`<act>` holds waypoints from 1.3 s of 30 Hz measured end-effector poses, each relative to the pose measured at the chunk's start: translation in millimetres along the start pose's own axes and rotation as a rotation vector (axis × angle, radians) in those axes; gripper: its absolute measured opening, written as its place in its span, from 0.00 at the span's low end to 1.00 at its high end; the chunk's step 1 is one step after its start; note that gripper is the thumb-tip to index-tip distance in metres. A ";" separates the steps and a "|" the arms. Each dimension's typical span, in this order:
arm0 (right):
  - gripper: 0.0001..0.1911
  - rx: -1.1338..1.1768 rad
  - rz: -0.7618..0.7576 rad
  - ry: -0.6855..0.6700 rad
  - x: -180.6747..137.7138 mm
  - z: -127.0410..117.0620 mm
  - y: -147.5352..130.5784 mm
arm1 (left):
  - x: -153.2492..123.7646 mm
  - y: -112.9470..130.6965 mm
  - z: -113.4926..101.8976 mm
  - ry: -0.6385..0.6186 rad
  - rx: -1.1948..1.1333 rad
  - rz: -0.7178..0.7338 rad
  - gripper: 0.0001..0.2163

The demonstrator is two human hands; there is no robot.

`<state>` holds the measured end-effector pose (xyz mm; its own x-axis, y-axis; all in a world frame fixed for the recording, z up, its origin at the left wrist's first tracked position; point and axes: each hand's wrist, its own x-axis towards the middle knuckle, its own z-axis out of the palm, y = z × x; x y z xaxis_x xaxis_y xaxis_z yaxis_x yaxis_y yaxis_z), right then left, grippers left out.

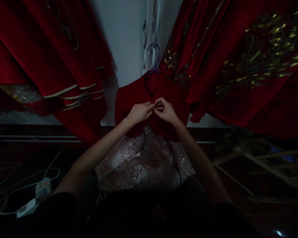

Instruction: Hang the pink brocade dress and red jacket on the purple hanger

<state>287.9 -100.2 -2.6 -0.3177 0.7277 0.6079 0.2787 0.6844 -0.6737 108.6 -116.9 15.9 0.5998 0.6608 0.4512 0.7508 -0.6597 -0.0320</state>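
Observation:
A short red jacket [132, 94] hangs on a purple hanger [156, 62] straight in front of me. Both hands meet at its front opening, just below the neckline. My left hand [140, 111] has its fingers closed on the left front edge. Thumb and forefinger of my right hand [166, 110] pinch at the same spot from the other side. Any fastener between the fingertips is too small and dark to make out. Below the red jacket shows a pale, shiny patterned garment [139, 165].
Red garments with light trim [64, 76] hang at left, and a red garment with gold sequins [260, 62] at right. A power strip [43, 187] with a white cable lies on the lower left. Wooden slats [270, 165] stand low at right. Behind is a white wall [124, 39].

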 end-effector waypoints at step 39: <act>0.10 0.037 0.216 -0.175 -60.8 -5.2 -45.4 | -48.1 2.4 23.2 -0.030 -1.257 -0.265 0.13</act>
<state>299.2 -175.3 -6.9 -0.4068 0.8358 0.3688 0.3246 0.5096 -0.7968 88.0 -142.0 -26.5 0.4913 0.8198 0.2942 0.0816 -0.3797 0.9215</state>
